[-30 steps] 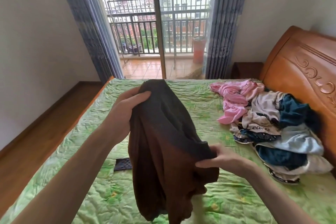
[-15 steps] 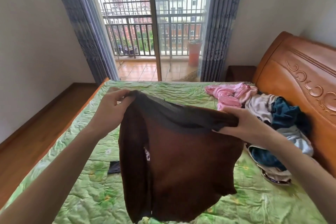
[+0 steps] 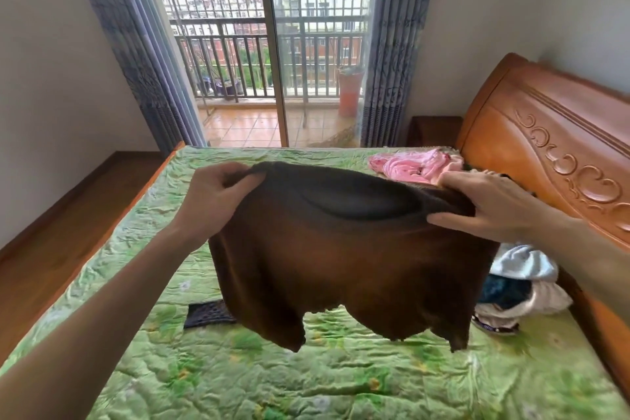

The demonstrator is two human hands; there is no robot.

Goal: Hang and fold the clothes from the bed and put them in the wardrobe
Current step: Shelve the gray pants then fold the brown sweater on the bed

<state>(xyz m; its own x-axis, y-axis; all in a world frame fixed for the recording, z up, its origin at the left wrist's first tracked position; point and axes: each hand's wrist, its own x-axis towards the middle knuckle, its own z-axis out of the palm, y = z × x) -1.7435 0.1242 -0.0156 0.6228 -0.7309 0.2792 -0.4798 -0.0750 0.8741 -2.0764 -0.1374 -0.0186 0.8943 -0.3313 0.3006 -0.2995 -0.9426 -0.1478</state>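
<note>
Above the bed, one brown garment hangs spread wide between two hands, its top edge level and its ragged lower hem clear of the green quilted cover. At the garment's upper left corner, the left hand is closed in a pinch, fingers curled over bunched cloth, forearm reaching up from the lower left. At the upper right corner, the right hand grips the other end, thumb under the edge and fingers laid loosely across the top, forearm coming in from the right. A darker neckline dips between the two grips.

Behind the garment's right side lies one pile of clothes on the bed, partly hidden; white, dark blue and pale pieces show, too tangled to count. Beyond the garment's top edge sits one pink garment. Below its lower left corner, one small dark flat object lies on the cover, half covered by the hem. To the right of the garment stands one carved wooden headboard. Farther back, two blue curtains frame a glass door.
</note>
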